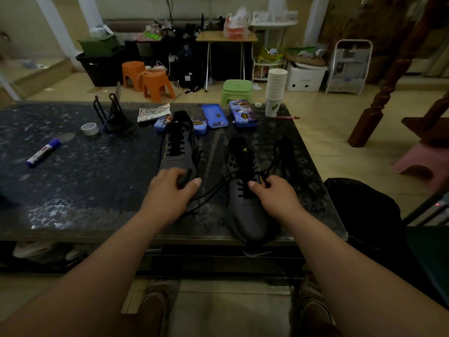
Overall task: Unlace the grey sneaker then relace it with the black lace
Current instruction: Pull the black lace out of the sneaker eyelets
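Grey sneaker [247,215]: set at the near right of the dark table [73,178], toe nearest, partly laced; black lace [279,152] trailed loose on both sides; lace pinched at the eyelets by the right hand [272,195]; left hand [170,190] laid, fingers relaxed, on the toe of a second sneaker [179,152] further left.

Your head camera looked forward and down, close over the table [97,181], with your left hand [170,190] and right hand [274,195] mid-frame, forearms at six o'clock.
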`<state>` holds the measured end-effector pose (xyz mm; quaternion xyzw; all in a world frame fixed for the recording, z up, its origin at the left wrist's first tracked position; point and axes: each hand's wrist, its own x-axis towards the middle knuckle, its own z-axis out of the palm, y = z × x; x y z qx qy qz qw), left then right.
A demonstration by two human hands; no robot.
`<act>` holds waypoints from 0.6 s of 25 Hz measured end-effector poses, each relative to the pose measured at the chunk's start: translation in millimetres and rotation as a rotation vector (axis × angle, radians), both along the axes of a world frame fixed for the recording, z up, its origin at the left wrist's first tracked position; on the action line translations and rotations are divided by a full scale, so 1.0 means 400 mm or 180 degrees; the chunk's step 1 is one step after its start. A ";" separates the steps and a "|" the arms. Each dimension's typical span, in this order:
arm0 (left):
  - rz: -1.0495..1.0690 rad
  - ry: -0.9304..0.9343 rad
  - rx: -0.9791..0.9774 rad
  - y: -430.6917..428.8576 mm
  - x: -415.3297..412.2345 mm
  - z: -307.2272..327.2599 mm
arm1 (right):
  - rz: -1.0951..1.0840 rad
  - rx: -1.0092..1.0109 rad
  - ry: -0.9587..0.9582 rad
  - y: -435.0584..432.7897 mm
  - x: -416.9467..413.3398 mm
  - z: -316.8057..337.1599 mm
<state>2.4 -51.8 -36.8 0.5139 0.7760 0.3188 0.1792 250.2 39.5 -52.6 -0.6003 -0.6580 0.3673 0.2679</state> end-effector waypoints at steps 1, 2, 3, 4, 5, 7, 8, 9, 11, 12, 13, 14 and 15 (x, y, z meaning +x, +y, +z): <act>-0.0202 0.0148 0.0195 0.021 0.035 0.002 | -0.0006 0.0014 -0.0004 -0.001 0.000 -0.001; -0.0408 0.0177 0.0249 0.042 0.076 0.005 | -0.0020 0.0033 -0.0026 -0.004 0.000 0.002; -0.0576 0.0209 0.0211 0.063 0.118 0.004 | -0.0035 0.0045 -0.0035 -0.006 -0.001 0.001; -0.0652 0.0308 0.0143 0.085 0.152 -0.002 | -0.0051 0.0052 -0.0045 -0.007 -0.002 0.002; -0.0672 0.0465 0.0088 0.104 0.177 -0.007 | -0.0062 0.0052 -0.0034 -0.007 -0.002 0.001; -0.0718 0.0484 0.0108 0.123 0.192 -0.005 | -0.0063 0.0051 0.0013 -0.007 -0.002 0.000; -0.0749 0.0208 0.0176 0.128 0.191 -0.004 | -0.0063 0.0038 0.0049 -0.007 -0.002 0.001; -0.0661 -0.0370 0.0302 0.129 0.190 0.010 | -0.0056 0.0018 0.0070 -0.003 -0.002 -0.002; -0.0057 -0.1924 0.0729 0.119 0.178 0.049 | -0.0019 -0.0044 0.0057 0.001 -0.002 0.000; 0.0303 -0.2346 0.0863 0.116 0.164 0.059 | 0.0011 -0.0074 0.0051 0.001 -0.003 0.001; 0.0590 -0.2240 0.0839 0.111 0.147 0.064 | 0.0025 -0.0136 0.0109 0.002 -0.003 0.001; 0.0775 -0.1654 0.0580 0.100 0.134 0.060 | -0.0011 -0.0264 0.0292 0.001 0.000 0.002; 0.0955 -0.0731 0.0324 0.085 0.124 0.044 | -0.0096 -0.0457 0.0602 0.001 0.004 0.005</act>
